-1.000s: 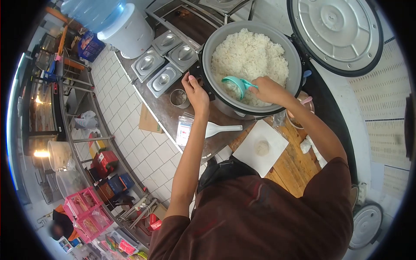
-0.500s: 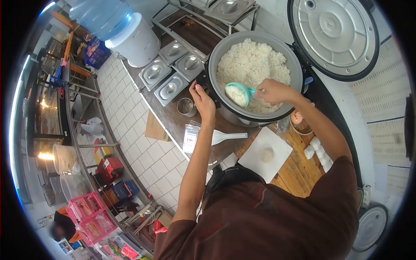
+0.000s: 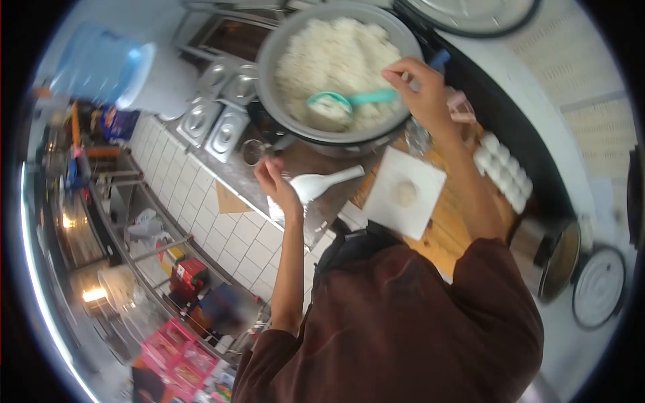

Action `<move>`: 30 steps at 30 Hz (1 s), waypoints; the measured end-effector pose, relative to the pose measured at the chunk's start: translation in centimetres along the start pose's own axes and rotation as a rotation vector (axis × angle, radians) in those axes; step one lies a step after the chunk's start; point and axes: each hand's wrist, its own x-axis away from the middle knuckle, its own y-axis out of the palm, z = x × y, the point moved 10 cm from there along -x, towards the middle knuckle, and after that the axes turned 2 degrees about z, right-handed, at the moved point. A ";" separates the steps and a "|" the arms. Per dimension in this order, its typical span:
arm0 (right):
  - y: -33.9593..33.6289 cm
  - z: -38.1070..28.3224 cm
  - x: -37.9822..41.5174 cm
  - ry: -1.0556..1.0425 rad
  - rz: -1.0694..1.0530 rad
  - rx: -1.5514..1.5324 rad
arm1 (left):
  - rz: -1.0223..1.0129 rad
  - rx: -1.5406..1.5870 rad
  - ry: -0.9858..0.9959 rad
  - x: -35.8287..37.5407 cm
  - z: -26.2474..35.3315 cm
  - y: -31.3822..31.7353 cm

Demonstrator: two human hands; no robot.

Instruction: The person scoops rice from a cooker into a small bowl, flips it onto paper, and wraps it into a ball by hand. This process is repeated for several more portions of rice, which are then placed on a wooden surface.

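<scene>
The wide rice cooker pot [image 3: 267,70] holds a heap of white rice [image 3: 336,57]. A turquoise ladle [image 3: 373,97] lies on the rice near the front rim, some rice in its bowl. Just beyond its handle end is my right hand [image 3: 423,91], fingers curved and apart, holding nothing I can see. Left of the pot's front, my left hand [image 3: 279,188] is raised beside a white rice paddle [image 3: 312,186]; its loosely bent fingers look apart, though blurred. A white sheet of paper [image 3: 424,201] carries a small round rice mound [image 3: 406,193].
A small metal cup [image 3: 252,152] and lidded steel containers [image 3: 227,134] stand left of the pot. Several eggs [image 3: 504,171] sit at the right of the wooden board [image 3: 440,248]. The cooker's lid [image 3: 477,10] stands open behind. A water dispenser [image 3: 164,84] is at upper left.
My right hand has let go of the ladle, leaving it on the rice. My left hand has come away from the cooker's side handle. The view has shifted and tilted.
</scene>
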 end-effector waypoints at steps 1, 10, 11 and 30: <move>-2.4 0.5 3.9 0.056 0.024 0.035 | -0.138 -0.136 -0.023 2.3 -1.7 -0.1; -6.5 22.0 39.7 0.605 0.043 1.326 | -1.340 -0.364 -0.202 22.6 -12.5 14.4; -6.5 21.7 40.7 0.640 0.056 1.324 | -1.385 -0.400 -0.066 23.4 -12.2 16.8; -8.8 25.3 44.4 0.922 -0.095 0.397 | -1.579 -0.741 1.257 27.2 -15.1 29.4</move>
